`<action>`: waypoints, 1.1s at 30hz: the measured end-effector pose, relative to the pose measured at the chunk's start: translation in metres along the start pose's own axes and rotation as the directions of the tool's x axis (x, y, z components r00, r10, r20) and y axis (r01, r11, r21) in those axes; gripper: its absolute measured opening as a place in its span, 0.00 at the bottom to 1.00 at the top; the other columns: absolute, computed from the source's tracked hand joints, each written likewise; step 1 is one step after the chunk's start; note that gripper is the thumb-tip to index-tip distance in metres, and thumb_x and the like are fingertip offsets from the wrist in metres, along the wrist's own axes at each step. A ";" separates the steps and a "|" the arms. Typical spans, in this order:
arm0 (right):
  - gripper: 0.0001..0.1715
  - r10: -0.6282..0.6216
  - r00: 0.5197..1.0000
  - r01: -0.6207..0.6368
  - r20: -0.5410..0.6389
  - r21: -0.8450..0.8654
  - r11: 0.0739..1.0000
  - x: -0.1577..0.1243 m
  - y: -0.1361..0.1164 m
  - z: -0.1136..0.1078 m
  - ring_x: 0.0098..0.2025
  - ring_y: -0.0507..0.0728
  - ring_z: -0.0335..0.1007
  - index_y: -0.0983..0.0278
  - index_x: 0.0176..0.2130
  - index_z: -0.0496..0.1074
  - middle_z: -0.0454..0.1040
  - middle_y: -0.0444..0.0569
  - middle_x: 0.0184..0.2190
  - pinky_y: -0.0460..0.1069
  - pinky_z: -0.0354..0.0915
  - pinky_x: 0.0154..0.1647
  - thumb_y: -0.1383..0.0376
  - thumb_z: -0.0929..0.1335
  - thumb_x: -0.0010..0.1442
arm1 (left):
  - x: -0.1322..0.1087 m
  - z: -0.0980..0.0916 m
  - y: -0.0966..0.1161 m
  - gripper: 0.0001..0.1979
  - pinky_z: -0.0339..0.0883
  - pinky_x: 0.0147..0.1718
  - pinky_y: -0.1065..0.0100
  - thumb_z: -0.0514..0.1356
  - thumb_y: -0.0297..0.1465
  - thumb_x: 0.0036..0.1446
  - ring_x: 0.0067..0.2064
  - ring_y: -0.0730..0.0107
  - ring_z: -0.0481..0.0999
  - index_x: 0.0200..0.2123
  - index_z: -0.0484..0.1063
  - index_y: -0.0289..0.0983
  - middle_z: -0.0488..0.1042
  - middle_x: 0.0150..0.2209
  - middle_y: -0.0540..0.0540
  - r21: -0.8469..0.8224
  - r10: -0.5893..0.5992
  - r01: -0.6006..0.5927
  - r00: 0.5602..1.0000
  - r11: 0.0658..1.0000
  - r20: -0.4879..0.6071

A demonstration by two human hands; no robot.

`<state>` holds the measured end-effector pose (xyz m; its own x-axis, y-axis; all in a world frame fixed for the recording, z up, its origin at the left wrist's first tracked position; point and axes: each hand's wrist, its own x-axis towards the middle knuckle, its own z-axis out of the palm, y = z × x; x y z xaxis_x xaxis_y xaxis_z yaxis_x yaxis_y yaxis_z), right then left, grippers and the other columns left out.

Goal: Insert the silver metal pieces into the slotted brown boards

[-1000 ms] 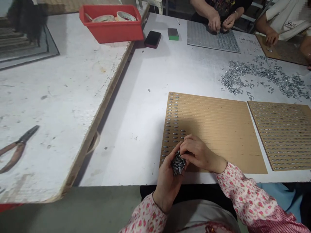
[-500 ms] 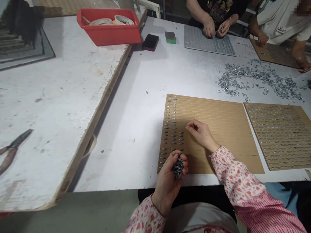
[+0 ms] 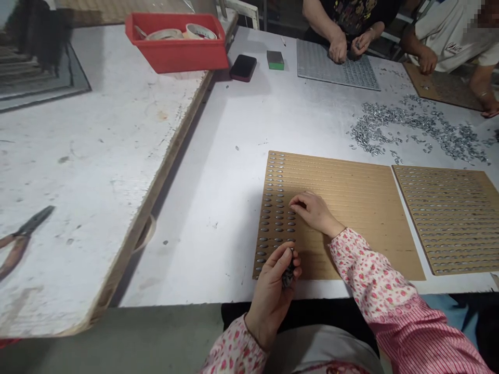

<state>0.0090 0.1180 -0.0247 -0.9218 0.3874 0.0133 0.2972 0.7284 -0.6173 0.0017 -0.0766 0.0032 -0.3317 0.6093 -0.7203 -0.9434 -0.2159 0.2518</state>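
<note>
Small grey oval pieces (image 3: 279, 217) lie in columns along the left side of a ridged brown board (image 3: 351, 208). My left hand (image 3: 275, 285) is curled around a clump of the same pieces (image 3: 287, 275), over the board's lower left corner. Above it, my right hand (image 3: 312, 210) touches thumb and forefinger together at the upper end of the third column; whatever is between these fingertips is too small to make out. A second brown board (image 3: 448, 218), covered in rows of pieces, lies just to the right.
Loose pieces (image 3: 421, 122) are heaped beyond the boards. Two people work at grey (image 3: 323, 65) and brown boards across the table. A red bin (image 3: 179, 52), phone (image 3: 243, 67) and green-sided block (image 3: 275, 60) stand behind; pliers (image 3: 27, 234) lie on the left table.
My right hand has moved left, to the third column. The fingers of my left hand have closed further over the clump, with the thumb now across it.
</note>
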 end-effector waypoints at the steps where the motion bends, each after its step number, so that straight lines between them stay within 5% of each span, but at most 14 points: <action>1: 0.04 0.007 1.000 -0.007 -0.005 -0.010 1.000 0.000 0.000 0.000 0.38 0.56 0.67 0.63 0.34 0.74 0.76 0.47 0.32 0.50 0.59 0.40 0.67 0.68 0.61 | 0.000 0.000 0.000 0.15 0.64 0.24 0.78 0.72 0.27 0.43 0.29 0.78 0.71 0.36 0.77 0.33 0.72 0.30 0.48 -0.002 0.002 -0.002 1.000 1.000 0.000; 10: 0.07 -0.017 0.998 0.011 -0.066 -0.095 0.995 0.004 0.000 0.007 0.36 0.56 0.66 0.65 0.30 0.72 0.75 0.48 0.29 0.52 0.59 0.42 0.70 0.66 0.59 | 0.000 0.004 0.002 0.14 0.66 0.25 0.78 0.72 0.26 0.43 0.29 0.78 0.71 0.36 0.77 0.33 0.72 0.30 0.48 -0.009 0.042 -0.042 0.999 0.999 -0.033; 14: 0.06 0.076 0.997 -0.068 -0.020 0.242 0.968 -0.014 -0.009 -0.003 0.31 0.52 0.65 0.65 0.31 0.73 0.73 0.45 0.27 0.48 0.61 0.34 0.65 0.67 0.59 | 0.001 0.004 0.002 0.16 0.66 0.25 0.78 0.73 0.26 0.40 0.29 0.78 0.72 0.35 0.77 0.33 0.73 0.31 0.48 -0.011 0.085 -0.086 0.994 0.996 -0.063; 19: 0.14 -0.031 0.956 -0.182 0.293 0.671 0.719 -0.049 -0.034 -0.012 0.29 0.51 0.70 0.65 0.35 0.72 0.74 0.44 0.28 0.46 0.65 0.30 0.57 0.71 0.55 | 0.005 0.006 0.002 0.15 0.66 0.24 0.79 0.73 0.27 0.40 0.26 0.79 0.71 0.33 0.75 0.35 0.73 0.27 0.50 0.011 0.102 -0.101 0.993 0.995 -0.053; 23: 0.13 0.085 0.981 -0.189 0.173 0.770 0.609 -0.046 -0.033 -0.008 0.34 0.52 0.74 0.63 0.35 0.69 0.76 0.47 0.32 0.48 0.68 0.35 0.56 0.70 0.57 | 0.006 0.010 0.006 0.12 0.69 0.27 0.77 0.68 0.27 0.48 0.30 0.76 0.74 0.38 0.75 0.34 0.75 0.33 0.46 -0.016 0.095 -0.096 0.994 0.995 -0.047; 25: 0.12 0.174 0.983 -0.161 0.062 0.743 0.649 -0.033 -0.021 -0.006 0.37 0.54 0.74 0.63 0.37 0.69 0.77 0.48 0.34 0.49 0.68 0.38 0.57 0.68 0.59 | 0.006 0.011 0.009 0.13 0.70 0.26 0.76 0.64 0.26 0.51 0.30 0.75 0.74 0.42 0.75 0.33 0.75 0.34 0.44 -0.031 0.076 -0.077 0.996 0.997 -0.045; 28: 0.09 0.140 0.989 -0.097 -0.052 0.487 0.868 -0.012 -0.002 -0.007 0.38 0.55 0.72 0.63 0.39 0.72 0.76 0.48 0.34 0.51 0.66 0.41 0.61 0.66 0.60 | 0.005 0.011 0.011 0.12 0.65 0.21 0.78 0.63 0.25 0.51 0.25 0.78 0.69 0.41 0.74 0.32 0.72 0.29 0.47 -0.027 0.056 -0.057 0.998 0.998 -0.021; 30: 0.08 0.048 0.997 -0.031 -0.065 0.234 0.972 -0.001 0.006 -0.008 0.40 0.56 0.70 0.63 0.38 0.75 0.76 0.48 0.35 0.52 0.63 0.45 0.65 0.66 0.61 | 0.005 0.010 0.011 0.11 0.63 0.19 0.78 0.64 0.25 0.50 0.24 0.78 0.68 0.39 0.73 0.33 0.71 0.28 0.49 -0.028 0.049 -0.049 0.999 0.998 0.010; 33: 0.06 0.025 0.999 -0.023 -0.044 0.038 0.999 0.008 0.008 -0.006 0.39 0.56 0.69 0.63 0.36 0.75 0.76 0.48 0.33 0.52 0.60 0.44 0.68 0.67 0.59 | 0.005 0.008 0.010 0.09 0.63 0.21 0.78 0.66 0.26 0.49 0.25 0.79 0.69 0.36 0.73 0.34 0.72 0.28 0.48 -0.025 0.025 -0.024 0.999 0.999 0.038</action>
<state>0.0050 0.1304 -0.0252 -0.9023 0.4299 0.0326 0.3090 0.6974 -0.6467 -0.0093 -0.0692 0.0070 -0.3551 0.6320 -0.6889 -0.9348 -0.2492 0.2532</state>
